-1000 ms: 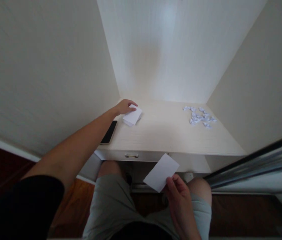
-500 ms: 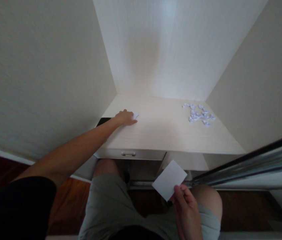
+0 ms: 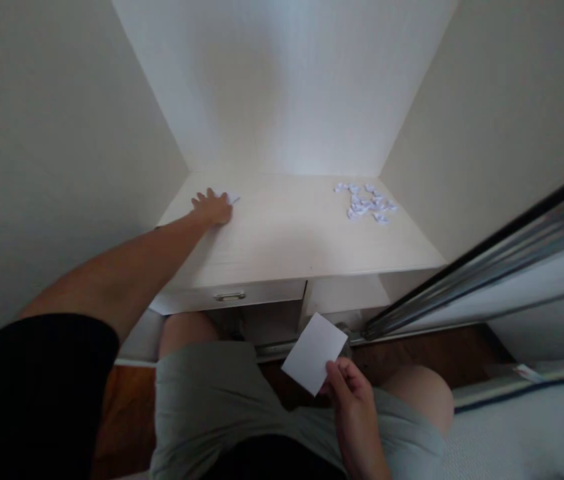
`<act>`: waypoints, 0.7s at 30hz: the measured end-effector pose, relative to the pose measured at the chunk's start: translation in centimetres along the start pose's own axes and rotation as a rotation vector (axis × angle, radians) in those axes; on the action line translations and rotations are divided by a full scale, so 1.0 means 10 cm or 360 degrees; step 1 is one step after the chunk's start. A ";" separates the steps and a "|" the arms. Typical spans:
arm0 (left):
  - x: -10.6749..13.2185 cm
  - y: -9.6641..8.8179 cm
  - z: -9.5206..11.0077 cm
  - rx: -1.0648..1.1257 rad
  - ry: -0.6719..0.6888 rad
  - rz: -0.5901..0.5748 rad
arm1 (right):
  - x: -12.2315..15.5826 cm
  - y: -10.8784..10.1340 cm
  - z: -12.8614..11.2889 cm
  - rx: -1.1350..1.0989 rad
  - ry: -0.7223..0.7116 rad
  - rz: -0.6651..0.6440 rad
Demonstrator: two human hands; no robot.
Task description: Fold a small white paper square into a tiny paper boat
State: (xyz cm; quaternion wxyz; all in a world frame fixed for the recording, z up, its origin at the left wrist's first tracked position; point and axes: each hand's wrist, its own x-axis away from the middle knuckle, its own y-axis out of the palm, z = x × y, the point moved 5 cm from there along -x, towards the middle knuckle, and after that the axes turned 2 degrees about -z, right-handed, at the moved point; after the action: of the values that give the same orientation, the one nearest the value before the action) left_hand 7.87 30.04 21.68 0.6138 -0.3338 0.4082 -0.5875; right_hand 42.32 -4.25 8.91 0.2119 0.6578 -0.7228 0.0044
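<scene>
My right hand [image 3: 351, 390] pinches a small rectangular sheet of white paper [image 3: 315, 353] by its lower right corner, above my lap. Far off on the left part of the white desktop [image 3: 282, 233], my left hand [image 3: 213, 206] rests with its fingers spread. Under and beside those fingers is a piece of white paper [image 3: 233, 197], mostly covered by the hand. A loose cluster of small twisted white paper pieces [image 3: 362, 204] lies on the right side of the desktop.
Walls enclose the desktop at the left, back and right. Below its front edge is a drawer with a metal handle [image 3: 230, 297], beside an open compartment. A dark-edged sliding door frame [image 3: 482, 263] slants along the right. My knees are under the front edge.
The view has shifted right, so the desk appears further left. My left hand has spread its fingers and reaches further back over the paper. My right hand still holds its sheet.
</scene>
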 end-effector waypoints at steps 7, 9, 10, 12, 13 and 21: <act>0.86 0.45 0.75 0.0808 0.0003 -0.0164 | 0.01 -0.16 -0.14 0.0147 -0.0184 0.0158; 1.43 0.71 1.01 0.1110 0.0076 -0.0492 | 0.00 -0.12 -0.25 0.0194 -0.0242 0.0138; 1.71 0.82 1.13 0.1245 0.0115 -0.0669 | -0.01 -0.09 -0.32 0.0214 -0.0274 0.0122; 2.20 0.98 1.30 0.1459 0.0162 -0.0905 | -0.03 -0.02 -0.46 0.0251 -0.0336 0.0086; 2.36 1.03 1.36 0.1545 0.0169 -0.0963 | -0.04 0.02 -0.53 0.0266 -0.0368 0.0063; 2.51 0.97 1.30 0.1943 -0.0023 -0.0526 | -0.23 0.12 -0.72 0.0354 -0.0545 -0.0166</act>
State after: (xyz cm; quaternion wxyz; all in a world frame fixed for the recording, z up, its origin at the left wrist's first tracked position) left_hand 23.27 5.00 16.06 0.5976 0.0140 -0.0616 -0.7993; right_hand 43.47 0.11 15.06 0.0121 0.7049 -0.7082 -0.0388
